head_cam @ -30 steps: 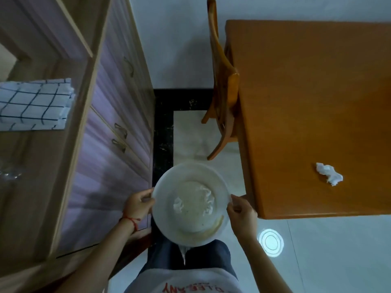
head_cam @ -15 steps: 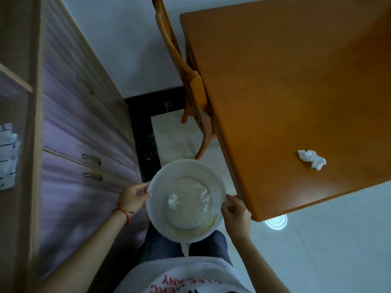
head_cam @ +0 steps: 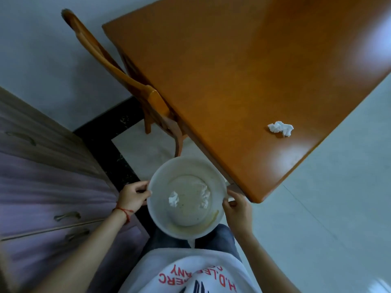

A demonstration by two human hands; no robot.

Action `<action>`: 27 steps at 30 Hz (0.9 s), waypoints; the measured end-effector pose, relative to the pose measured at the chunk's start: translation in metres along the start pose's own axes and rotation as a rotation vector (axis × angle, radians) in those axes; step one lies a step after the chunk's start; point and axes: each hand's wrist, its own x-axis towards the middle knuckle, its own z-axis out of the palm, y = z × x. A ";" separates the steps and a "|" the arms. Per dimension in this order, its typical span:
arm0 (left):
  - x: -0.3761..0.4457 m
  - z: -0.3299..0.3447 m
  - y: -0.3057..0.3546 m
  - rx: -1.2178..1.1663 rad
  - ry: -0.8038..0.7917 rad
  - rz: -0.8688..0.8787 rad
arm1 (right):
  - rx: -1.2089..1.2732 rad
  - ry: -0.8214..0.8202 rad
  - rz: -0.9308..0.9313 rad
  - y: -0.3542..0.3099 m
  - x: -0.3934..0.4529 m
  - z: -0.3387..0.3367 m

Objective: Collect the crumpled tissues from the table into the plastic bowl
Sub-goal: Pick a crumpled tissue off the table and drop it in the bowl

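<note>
Over the last second the view swings to the right. The checked cloth on the shelf at the left is gone from sight, and the purple-fronted wooden drawer cabinet (head_cam: 48, 187) now fills only the lower left. The orange wooden table (head_cam: 243, 81) sits turned, with its near corner beside the round white plastic bowl (head_cam: 160, 210), and more of its top shows, with a bright glare at the right. The crumpled white tissue on the table (head_cam: 280, 128) now lies higher and further right in view. The curved-back wooden chair (head_cam: 118, 68) stretches slantwise across the upper left.
</note>
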 end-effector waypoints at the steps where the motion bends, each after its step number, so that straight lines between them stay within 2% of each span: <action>1: 0.003 -0.001 0.002 0.001 -0.016 0.007 | -0.001 0.012 -0.001 -0.002 -0.002 0.000; 13: 0.015 0.001 0.023 0.014 -0.105 0.044 | 0.029 0.056 0.058 -0.004 -0.003 -0.003; 21: 0.012 0.002 0.023 0.009 -0.105 0.060 | -0.080 -0.023 -0.062 -0.003 0.000 -0.021; 23: 0.013 0.002 0.023 0.008 -0.101 0.058 | -0.101 0.032 -0.123 -0.006 0.005 -0.032; 27: 0.016 0.002 0.022 0.011 -0.094 0.055 | 0.001 0.231 -0.118 -0.020 0.032 -0.054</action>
